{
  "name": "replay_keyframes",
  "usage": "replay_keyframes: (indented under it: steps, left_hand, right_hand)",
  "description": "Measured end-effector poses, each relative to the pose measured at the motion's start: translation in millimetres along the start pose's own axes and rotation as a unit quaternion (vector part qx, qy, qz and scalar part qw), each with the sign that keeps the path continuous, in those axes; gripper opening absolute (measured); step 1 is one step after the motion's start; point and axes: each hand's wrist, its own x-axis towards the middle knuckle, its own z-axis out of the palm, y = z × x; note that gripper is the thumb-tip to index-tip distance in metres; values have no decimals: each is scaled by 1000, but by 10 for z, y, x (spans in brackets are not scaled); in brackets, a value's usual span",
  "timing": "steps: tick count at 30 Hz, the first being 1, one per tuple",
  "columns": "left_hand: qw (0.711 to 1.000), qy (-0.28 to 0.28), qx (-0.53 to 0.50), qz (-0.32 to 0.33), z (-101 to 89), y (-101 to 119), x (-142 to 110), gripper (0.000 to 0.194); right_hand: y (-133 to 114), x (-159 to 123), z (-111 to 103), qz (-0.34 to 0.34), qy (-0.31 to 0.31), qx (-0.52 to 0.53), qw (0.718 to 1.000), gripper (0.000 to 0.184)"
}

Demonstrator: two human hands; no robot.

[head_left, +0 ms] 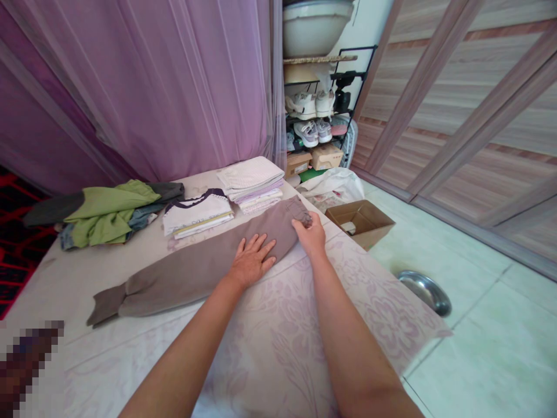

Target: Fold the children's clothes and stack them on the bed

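Observation:
A pair of grey-brown pants (191, 270), folded lengthwise into a long strip, lies on the patterned bed sheet (282, 348). Its cuffed end points left, and its gathered waist end lies to the right. My left hand (252, 261) rests flat on the middle of the pants with its fingers spread. At the waist end, my right hand (312, 235) pinches the gathered edge between thumb and fingers. Just behind the pants are a folded white shirt with a dark collar (200, 213) and a stack of folded light cloths (252, 180).
A loose heap of clothes with a green garment (113, 212) lies at the back left. Purple curtains (152, 87) hang behind. To the right are a shoe rack (354, 75), an open cardboard box (374, 223), a metal bowl (424, 293) on the tiles and a wooden wardrobe (470, 110).

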Motion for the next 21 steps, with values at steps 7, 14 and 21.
replay_keyframes:
  steps: [7, 14, 21]
  left_hand:
    - [1000, 9, -22, 11, 14, -10, 3, 53]
    - [997, 59, -19, -42, -94, -249, -152, 57]
    - [997, 52, -3, -48, -109, -557, -169, 49]
  right_hand:
    - [-330, -285, 150, -209, -19, -11, 978, 44]
    - [-432, -544, 310, -310, -57, -75, 946, 49]
    - [-354, -681, 456, -361, -111, -121, 918, 47]
